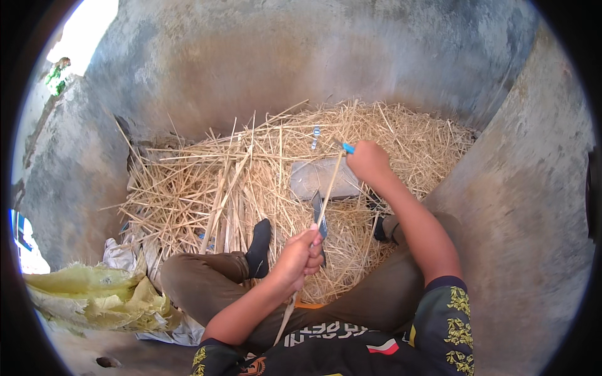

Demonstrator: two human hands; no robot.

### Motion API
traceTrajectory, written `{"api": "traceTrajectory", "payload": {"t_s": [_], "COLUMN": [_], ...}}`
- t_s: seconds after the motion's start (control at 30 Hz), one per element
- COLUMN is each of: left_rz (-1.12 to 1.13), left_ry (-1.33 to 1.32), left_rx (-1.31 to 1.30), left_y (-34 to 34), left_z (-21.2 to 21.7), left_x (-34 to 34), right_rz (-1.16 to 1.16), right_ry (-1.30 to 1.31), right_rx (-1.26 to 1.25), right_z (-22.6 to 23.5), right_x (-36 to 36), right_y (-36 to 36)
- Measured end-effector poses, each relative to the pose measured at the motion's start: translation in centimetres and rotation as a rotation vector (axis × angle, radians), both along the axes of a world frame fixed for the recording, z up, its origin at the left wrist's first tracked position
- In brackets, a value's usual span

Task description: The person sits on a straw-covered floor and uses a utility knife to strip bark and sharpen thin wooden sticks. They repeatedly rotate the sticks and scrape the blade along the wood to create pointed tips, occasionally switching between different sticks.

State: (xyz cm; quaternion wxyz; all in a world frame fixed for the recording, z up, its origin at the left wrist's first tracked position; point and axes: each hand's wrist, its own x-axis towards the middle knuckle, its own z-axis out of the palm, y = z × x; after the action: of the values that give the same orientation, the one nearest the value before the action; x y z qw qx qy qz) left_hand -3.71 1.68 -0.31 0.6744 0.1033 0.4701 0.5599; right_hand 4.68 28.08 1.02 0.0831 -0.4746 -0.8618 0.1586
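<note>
My left hand [300,260] is closed around a long pale strip [329,194], which looks like split bamboo or cane. The strip slants up to the right, and its lower end hangs towards my lap. Higher up and to the right, my right hand [369,161] grips a small blue-handled knife [348,148]. Its short blade points up and left, close to the strip's top end; whether they touch I cannot tell. A grey stone block [307,178] lies behind the strip. Beside my left hand is a dark blade [317,202], partly hidden by the strip and fingers.
Dry straw-like shavings [414,147] cover the ground, with longer strips [182,200] heaped on the left. A small blue-and-white object [315,136] rests on the shavings. Torn yellowish sacking [94,297] lies at lower left. Curved grey walls [301,62] surround my crossed legs.
</note>
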Motion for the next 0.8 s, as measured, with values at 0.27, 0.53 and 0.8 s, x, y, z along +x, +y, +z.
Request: {"api": "traceTrajectory", "payload": {"t_s": [0.27,0.53,0.8], "left_rz": [0.008,0.123,0.088], "left_ry": [-0.042,0.138,0.168], "left_rx": [-0.004,-0.029,-0.019], "left_y": [0.5,0.4,0.0], "left_z": [-0.1,1.3,1.3], "left_x": [-1.0,-0.4,0.3], "right_rz": [0.185,0.348,0.192], "right_ry": [0.046,0.237,0.098], "right_rx": [0.128,0.380,0.359], "right_z": [-0.9,-0.5,-0.1], "right_x": [0.1,-1.4,-0.7], "right_y": [-5.1,-5.5,-2.3]}}
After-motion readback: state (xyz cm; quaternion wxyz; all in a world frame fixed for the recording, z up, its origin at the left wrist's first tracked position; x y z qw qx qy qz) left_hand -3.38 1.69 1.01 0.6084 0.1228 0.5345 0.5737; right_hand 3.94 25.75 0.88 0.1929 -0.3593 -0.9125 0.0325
